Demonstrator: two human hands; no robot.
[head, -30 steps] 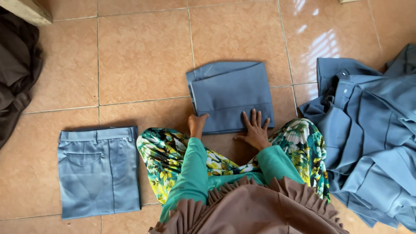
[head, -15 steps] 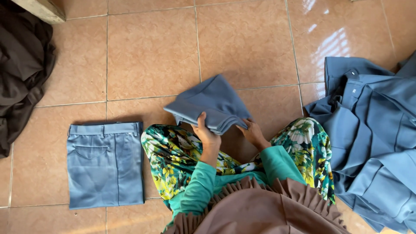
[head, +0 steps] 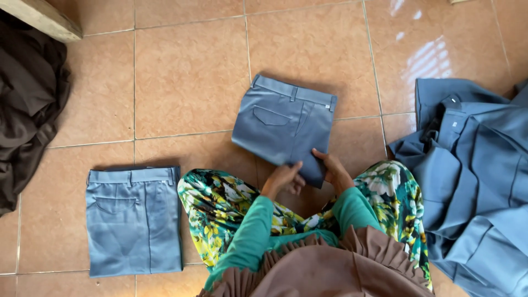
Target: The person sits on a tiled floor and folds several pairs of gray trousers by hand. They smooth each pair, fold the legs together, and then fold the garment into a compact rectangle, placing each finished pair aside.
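Both hands grip the near edge of the folded blue-grey trousers (head: pixel 286 127): the left hand (head: pixel 284 178) pinches the lower edge with fingers curled under the cloth, and the right hand (head: pixel 331 166) holds the lower right corner, thumb on top. Seen from the head camera, the trousers lie folded on the tiled floor (head: pixel 187 77) in front of the person's knees, waistband away and back pocket up. A second folded pair (head: pixel 133 220) lies to the left, well apart. A heap of blue-grey garments (head: pixel 473 181) sits to the right, a dark brown cloth (head: pixel 27 110) far left.
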